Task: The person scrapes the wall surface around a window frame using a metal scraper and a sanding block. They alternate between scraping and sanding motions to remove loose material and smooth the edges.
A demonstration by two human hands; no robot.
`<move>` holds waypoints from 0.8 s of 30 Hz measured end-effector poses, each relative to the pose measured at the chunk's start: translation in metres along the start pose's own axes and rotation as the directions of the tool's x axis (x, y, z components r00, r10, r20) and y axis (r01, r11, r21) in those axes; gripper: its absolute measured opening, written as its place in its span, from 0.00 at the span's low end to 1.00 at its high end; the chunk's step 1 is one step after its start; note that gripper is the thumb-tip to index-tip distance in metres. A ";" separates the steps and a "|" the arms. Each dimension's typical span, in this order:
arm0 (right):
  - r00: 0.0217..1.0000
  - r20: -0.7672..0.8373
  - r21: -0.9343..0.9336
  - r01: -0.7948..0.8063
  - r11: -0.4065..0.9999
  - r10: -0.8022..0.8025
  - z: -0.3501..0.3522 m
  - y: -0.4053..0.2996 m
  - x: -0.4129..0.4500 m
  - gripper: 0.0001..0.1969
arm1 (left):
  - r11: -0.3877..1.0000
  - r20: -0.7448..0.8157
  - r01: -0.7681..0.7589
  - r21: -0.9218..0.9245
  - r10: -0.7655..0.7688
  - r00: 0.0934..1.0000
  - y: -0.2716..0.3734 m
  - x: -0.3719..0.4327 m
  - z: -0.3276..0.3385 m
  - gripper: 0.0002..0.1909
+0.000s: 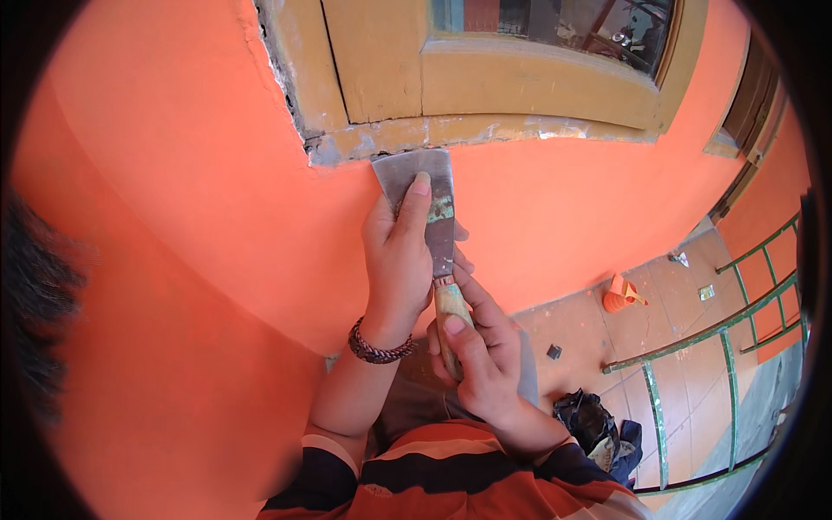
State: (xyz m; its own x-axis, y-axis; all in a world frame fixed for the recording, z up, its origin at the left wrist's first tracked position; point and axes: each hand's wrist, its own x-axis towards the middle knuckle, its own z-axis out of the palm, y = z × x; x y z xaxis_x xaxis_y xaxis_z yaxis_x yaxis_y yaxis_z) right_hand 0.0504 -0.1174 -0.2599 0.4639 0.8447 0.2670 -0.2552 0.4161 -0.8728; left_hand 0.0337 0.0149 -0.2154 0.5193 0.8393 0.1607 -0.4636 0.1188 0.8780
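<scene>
A putty knife (441, 240) with a wide metal blade and a worn wooden handle points up toward the wooden window frame (390, 140). My left hand (400, 260) grips the blade, its thumb lying flat on the metal; a braided bracelet circles that wrist. Around the handle, my right hand (484, 351) is closed with the thumb on top. The blade's broad edge lies just at the frame's lower border, where paint is chipped; whether it touches I cannot tell. At the frame's left corner, the joint with the orange wall (572, 208) is cracked and rough.
Green metal ladders (705, 344) stand at the right. On the tiled floor (585, 331) are an orange paint container (612, 300) with a brush (634, 294), a small dark block (554, 351) and a black plastic bag (585, 416). Dark hair (39, 305) shows at the left edge.
</scene>
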 end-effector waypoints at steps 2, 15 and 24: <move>0.998 -0.052 0.047 -0.018 0.999 0.020 0.005 0.004 0.005 0.26 | 1.000 0.007 0.006 -0.005 -0.006 1.000 -0.003 0.000 -0.003 0.16; 0.949 -0.283 0.000 0.147 0.989 -0.141 -0.044 0.011 -0.014 0.27 | -0.287 0.597 -0.538 0.792 0.548 0.586 -0.018 0.037 -0.042 0.27; 0.948 -0.276 -0.046 0.154 0.987 -0.161 -0.056 0.012 -0.026 0.26 | -0.451 0.736 -0.589 0.670 0.510 0.446 -0.003 0.042 -0.047 0.37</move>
State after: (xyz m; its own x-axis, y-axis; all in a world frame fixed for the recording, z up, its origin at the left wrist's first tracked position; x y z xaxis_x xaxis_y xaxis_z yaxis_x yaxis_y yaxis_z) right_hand 0.0825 -0.1533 -0.3006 0.7146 0.6407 0.2809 -0.1409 0.5251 -0.8393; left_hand 0.0228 0.0744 -0.2322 0.5232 0.0443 0.8510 0.3841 -0.9037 -0.1891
